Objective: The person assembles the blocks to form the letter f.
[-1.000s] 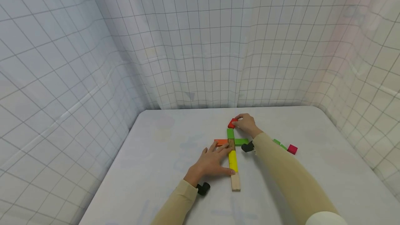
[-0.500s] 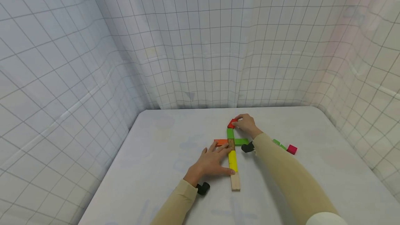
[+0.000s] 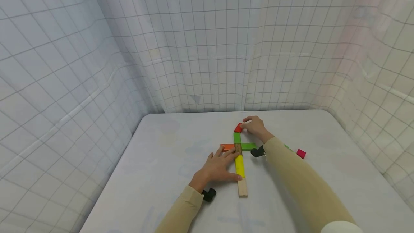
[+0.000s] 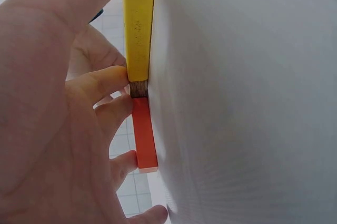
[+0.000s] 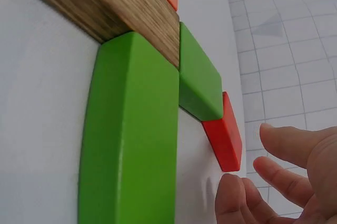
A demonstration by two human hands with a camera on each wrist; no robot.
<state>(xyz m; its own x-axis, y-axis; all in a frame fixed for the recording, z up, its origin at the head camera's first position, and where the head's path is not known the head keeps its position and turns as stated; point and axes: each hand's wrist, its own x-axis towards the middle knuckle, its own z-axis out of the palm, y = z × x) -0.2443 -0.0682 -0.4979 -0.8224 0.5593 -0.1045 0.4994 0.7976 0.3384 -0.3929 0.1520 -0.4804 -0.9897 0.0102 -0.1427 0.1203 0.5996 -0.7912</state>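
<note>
Wooden blocks lie in a cross on the white table. From near to far run a plain wood block, a yellow block, a brown block, a short green block and a slanted red block. An orange block and a long green block form the side arms. My left hand rests along the left side with spread fingers, fingertips at the orange, brown and yellow blocks. Beside the red block, my right hand has thumb and fingers parted; the right wrist view shows nothing between them.
To the right on the table lie a crimson cube and green pieces, partly hidden by my right sleeve. White grid-patterned curtains stand at the back and both sides.
My right hand has let go of the red block and its fingers have spread, moving slightly right of it. The left hand stays in place on the blocks.
</note>
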